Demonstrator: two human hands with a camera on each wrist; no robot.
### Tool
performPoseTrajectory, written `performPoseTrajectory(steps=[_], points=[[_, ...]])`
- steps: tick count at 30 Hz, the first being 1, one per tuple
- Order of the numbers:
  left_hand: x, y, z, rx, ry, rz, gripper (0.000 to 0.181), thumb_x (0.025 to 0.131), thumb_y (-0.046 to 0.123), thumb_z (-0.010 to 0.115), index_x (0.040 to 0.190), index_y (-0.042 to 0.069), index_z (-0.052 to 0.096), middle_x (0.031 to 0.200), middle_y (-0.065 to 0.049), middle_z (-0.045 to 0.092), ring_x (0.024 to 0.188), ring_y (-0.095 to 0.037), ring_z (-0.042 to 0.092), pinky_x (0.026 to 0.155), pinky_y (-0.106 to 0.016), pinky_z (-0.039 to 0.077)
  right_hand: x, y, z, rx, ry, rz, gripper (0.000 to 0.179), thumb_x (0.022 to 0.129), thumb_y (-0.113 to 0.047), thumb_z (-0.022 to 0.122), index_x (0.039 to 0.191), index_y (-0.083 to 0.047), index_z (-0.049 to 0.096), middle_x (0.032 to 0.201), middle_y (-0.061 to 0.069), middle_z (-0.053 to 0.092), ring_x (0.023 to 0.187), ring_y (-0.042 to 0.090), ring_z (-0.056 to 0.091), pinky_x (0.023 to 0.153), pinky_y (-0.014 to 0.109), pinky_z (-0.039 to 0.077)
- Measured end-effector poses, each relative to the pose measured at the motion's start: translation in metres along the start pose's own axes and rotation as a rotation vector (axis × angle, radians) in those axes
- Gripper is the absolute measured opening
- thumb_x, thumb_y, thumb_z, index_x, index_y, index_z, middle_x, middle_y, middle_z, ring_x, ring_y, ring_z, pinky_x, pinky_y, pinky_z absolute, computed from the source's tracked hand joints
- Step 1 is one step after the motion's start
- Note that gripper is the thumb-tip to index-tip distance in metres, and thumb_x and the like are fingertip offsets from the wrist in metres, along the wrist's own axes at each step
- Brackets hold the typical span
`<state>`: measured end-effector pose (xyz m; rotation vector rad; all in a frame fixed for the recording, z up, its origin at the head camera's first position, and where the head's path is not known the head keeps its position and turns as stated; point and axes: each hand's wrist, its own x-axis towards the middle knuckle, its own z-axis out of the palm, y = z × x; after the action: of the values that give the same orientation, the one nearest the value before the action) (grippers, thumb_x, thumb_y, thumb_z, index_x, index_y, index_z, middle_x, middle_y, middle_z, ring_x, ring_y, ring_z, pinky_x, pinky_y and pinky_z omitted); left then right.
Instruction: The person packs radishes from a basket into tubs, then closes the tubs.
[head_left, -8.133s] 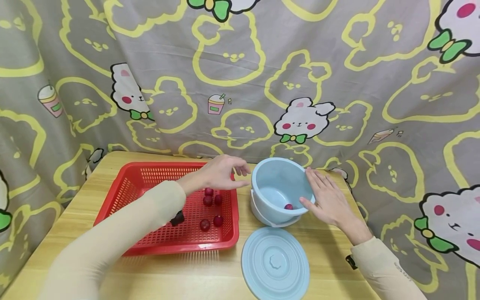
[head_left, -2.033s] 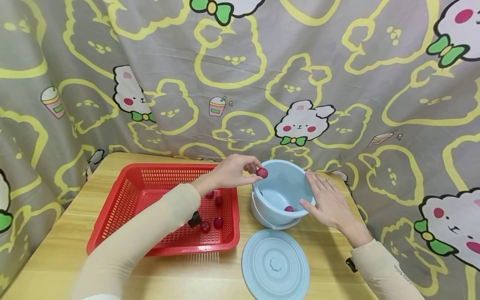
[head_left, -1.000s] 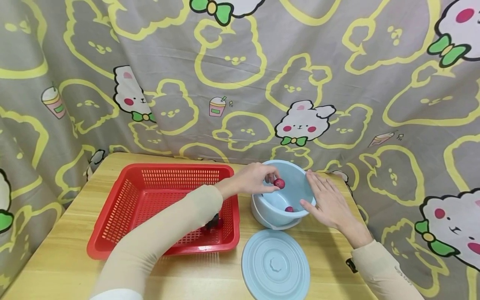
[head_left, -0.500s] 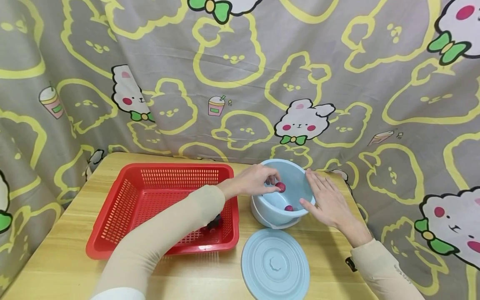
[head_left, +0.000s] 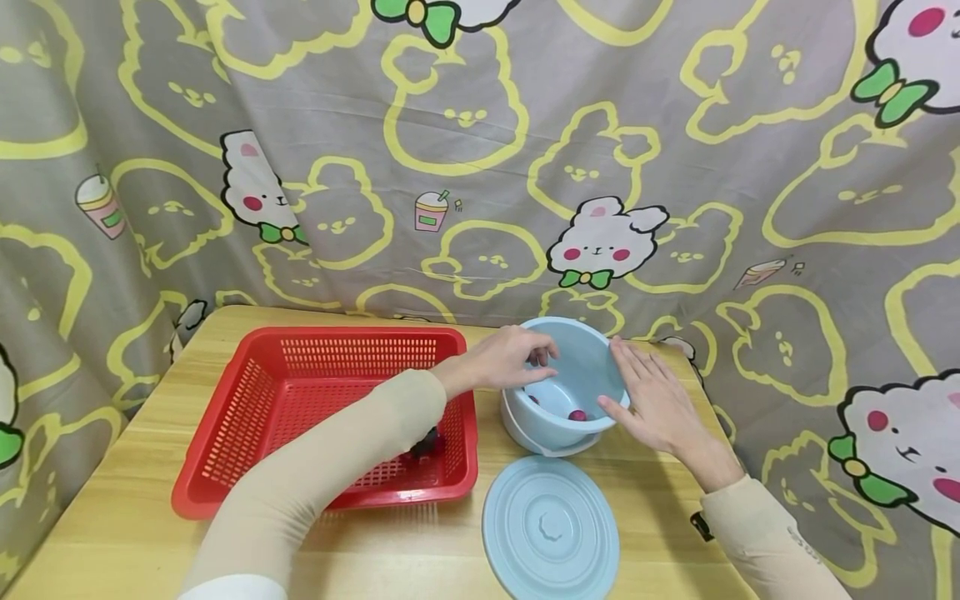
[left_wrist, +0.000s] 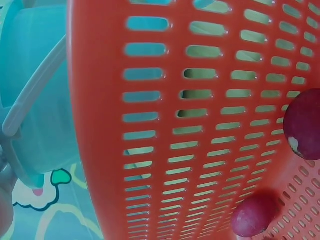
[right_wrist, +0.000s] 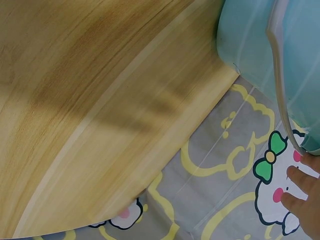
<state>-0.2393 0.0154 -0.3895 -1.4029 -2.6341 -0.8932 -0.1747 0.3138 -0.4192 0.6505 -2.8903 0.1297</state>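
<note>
Over the left side of the light-blue bucket point(head_left: 543, 435), my left hand point(head_left: 512, 360) hovers with loosely bent fingers and holds nothing. My right hand point(head_left: 656, 402) lies against the bucket's right rim, fingers straight and thumb over the edge. A small purplish-red round fruit or vegetable point(head_left: 577, 415) shows on the bucket floor, and part of a second point(head_left: 534, 399) peeks out at the left inside. More of the same kind sit in the red basket, where the left wrist view shows one with a pale patch point(left_wrist: 304, 125) and a smaller-looking one point(left_wrist: 254, 215).
The red perforated basket point(head_left: 360, 335) stands left of the bucket, partly covered by my left arm. A round light-blue lid point(head_left: 551, 527) lies flat on the wooden table point(head_left: 375, 554) in front of the bucket. A patterned curtain point(head_left: 480, 150) hangs behind.
My left hand carried a purplish-red round piece from beside the bucket to over its opening, then let it go inside. My right hand has stayed on the rim.
</note>
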Motion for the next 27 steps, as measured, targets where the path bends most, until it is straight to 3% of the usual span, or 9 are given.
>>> performPoseTrajectory(steps=[15, 27], points=[[-0.015, -0.007, -0.015, -0.033, 0.158, 0.06, 0.022, 0.095, 0.023, 0.08, 0.112, 0.012, 0.075, 0.103, -0.004, 0.083, 0.093, -0.011, 0.078, 0.087, -0.021, 0.061, 0.001, -0.001, -0.002, 0.001, 0.012, -0.001, 0.09, 0.099, -0.049, 0.061, 0.166, -0.001, 0.025, 0.173, 0.019, 0.032, 0.159, 0.042, 0.033, 0.127, 0.064, 0.027], [-0.037, -0.013, -0.035, -0.042, 0.207, 0.041, 0.023, 0.093, 0.022, 0.081, 0.113, 0.01, 0.074, 0.105, -0.006, 0.082, 0.094, -0.014, 0.079, 0.089, -0.03, 0.064, 0.0, 0.0, 0.0, -0.001, 0.017, -0.014, 0.09, 0.1, -0.052, 0.06, 0.165, -0.001, 0.026, 0.172, 0.019, 0.033, 0.157, 0.043, 0.035, 0.127, 0.063, 0.027]])
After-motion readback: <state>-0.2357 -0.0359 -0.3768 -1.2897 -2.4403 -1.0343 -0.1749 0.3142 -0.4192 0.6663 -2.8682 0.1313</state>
